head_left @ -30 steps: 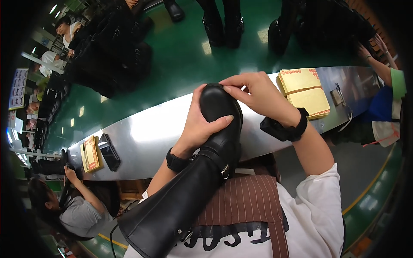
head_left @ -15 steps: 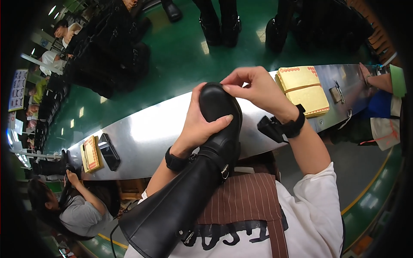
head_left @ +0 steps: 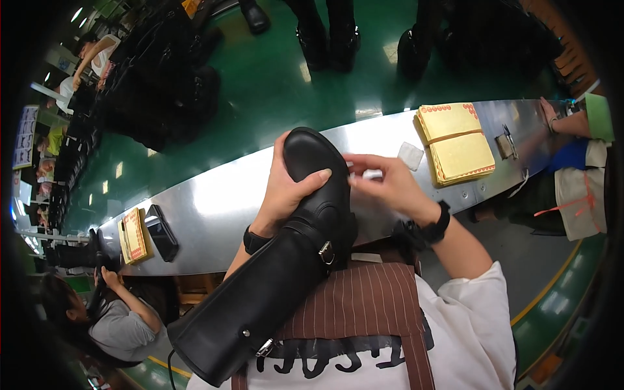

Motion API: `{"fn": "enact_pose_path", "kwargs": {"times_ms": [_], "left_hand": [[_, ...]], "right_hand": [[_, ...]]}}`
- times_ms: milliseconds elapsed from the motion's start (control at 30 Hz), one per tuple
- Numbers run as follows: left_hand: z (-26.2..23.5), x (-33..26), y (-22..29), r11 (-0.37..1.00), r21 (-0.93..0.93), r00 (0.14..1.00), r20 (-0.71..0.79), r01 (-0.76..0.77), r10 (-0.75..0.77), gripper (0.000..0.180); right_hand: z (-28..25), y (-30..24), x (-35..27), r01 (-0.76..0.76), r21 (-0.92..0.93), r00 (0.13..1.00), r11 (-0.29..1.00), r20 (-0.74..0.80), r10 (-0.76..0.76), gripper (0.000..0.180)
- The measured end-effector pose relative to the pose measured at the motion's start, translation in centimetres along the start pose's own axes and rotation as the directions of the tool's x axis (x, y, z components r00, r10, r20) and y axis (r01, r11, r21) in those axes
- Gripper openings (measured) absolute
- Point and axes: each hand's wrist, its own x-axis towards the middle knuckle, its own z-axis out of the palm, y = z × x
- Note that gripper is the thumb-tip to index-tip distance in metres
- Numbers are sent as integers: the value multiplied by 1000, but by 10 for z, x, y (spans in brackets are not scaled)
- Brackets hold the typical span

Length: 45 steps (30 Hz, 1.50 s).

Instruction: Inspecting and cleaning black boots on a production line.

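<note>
A tall black leather boot (head_left: 247, 305) with metal buckles lies slantwise across my lap and apron, its toe pointing away over the table edge. My left hand (head_left: 286, 188) is closed around the forefoot, thumb pressed on the top near the toe. At the right side of the boot, by the edge of the sole, my right hand (head_left: 387, 185) has its fingers bent and drawn together. Something small and whitish shows at those fingertips, but I cannot make out what it is. Just past this hand lies a white square pad (head_left: 410, 156) on the table.
The long metal table (head_left: 227, 188) carries a banded stack of yellow paper (head_left: 458, 146), a small tool (head_left: 507, 144), another yellow stack (head_left: 135, 237) and a dark phone (head_left: 161, 233). Co-workers sit at left and right. Black boots (head_left: 325, 39) stand on the green floor beyond.
My right hand has moved down from the boot's toe tip to its right side, uncovering the white pad. The boot has turned and shifted slightly left, still in my left hand.
</note>
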Motion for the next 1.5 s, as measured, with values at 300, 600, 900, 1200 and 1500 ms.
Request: {"fn": "enact_pose_path", "kwargs": {"times_ms": [300, 600, 900, 1200, 1500], "left_hand": [[-19, 11, -6, 999, -18, 993, -113, 33, -35, 76], [-77, 27, -7, 815, -401, 532, -835, -419, -137, 70], [-113, -45, 4, 883, -70, 885, 10, 465, -465, 72], [-99, -36, 2, 925, -288, 882, -327, 250, -340, 65], [-146, 151, -18, 918, -350, 716, -688, -184, -119, 70]], "right_hand": [[-22, -46, -30, 369, -601, 888, 709, 2, -461, 49], [20, -101, -13, 595, -185, 803, 782, 173, -570, 116], [-28, -109, 49, 539, -392, 802, 746, -31, -596, 32], [-20, -70, 29, 334, -460, 830, 823, -270, -488, 59], [2, 52, -51, 128, -726, 897, 676, -206, -390, 20]]}}
